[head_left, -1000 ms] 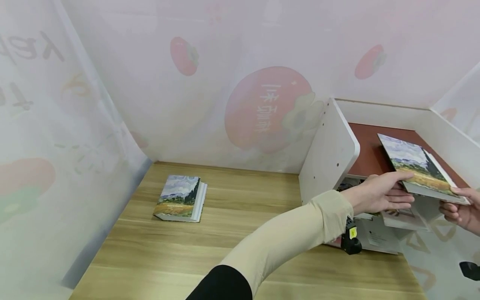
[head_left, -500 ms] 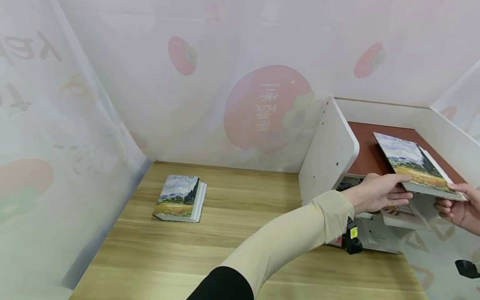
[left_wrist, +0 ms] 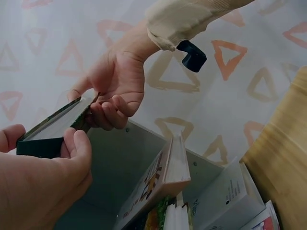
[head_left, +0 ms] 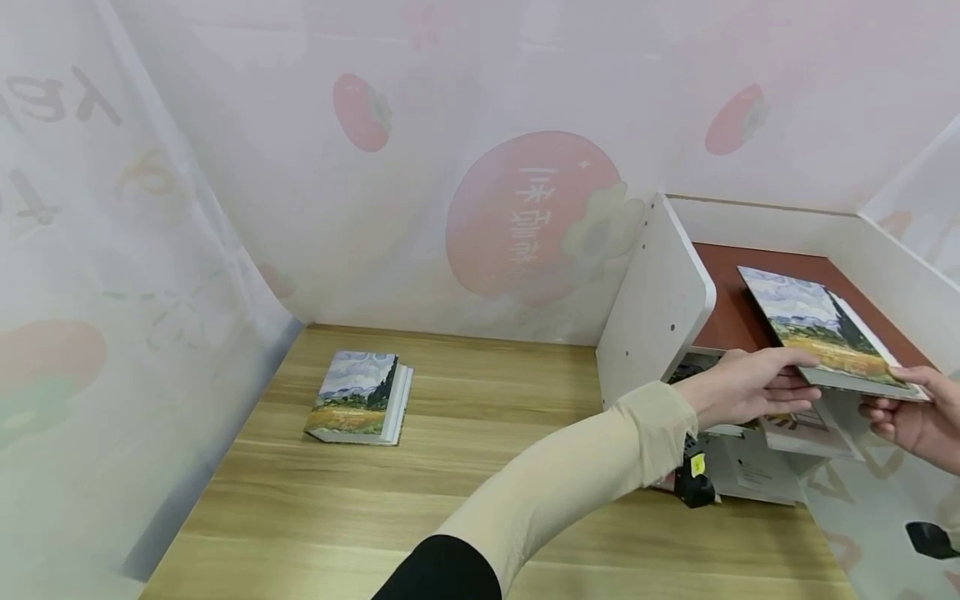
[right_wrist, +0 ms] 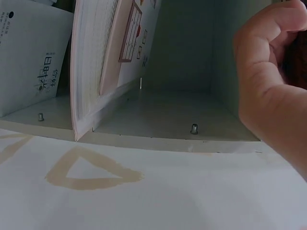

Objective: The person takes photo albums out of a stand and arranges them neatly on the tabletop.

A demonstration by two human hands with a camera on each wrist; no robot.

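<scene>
Head view: both hands on one painted-cover book (head_left: 823,337), held roughly flat over the top of the white shelf unit (head_left: 660,300) at the right end of the wooden table (head_left: 465,467). Left hand (head_left: 750,387), arm reaching across the body, pinches the book's near left corner, thumb on top and fingers under. Right hand (head_left: 911,417) takes the near right corner, thumb over the edge, fingers curled beneath. The book's long axis runs away from the person, angled slightly left, so it lies ahead of both hands and just above the shelf's open front; neither hand is clearly nearer, each has one near corner. A second, matching book (head_left: 360,397) lies flat on the table well to the left, untouched. Left wrist view: looking up from under, the left thumb and fingers clamp the book's dark edge (left_wrist: 45,136), the right hand (left_wrist: 115,88) curls its fingers under the other end, and the shelved books (left_wrist: 165,184) stand in the compartment directly below. Right wrist view: right hand (right_wrist: 268,76) close to the lens, fingers curled; the book itself barely shows. An open bay (right_wrist: 192,100) sits just right of a leaning book (right_wrist: 100,62).
</scene>
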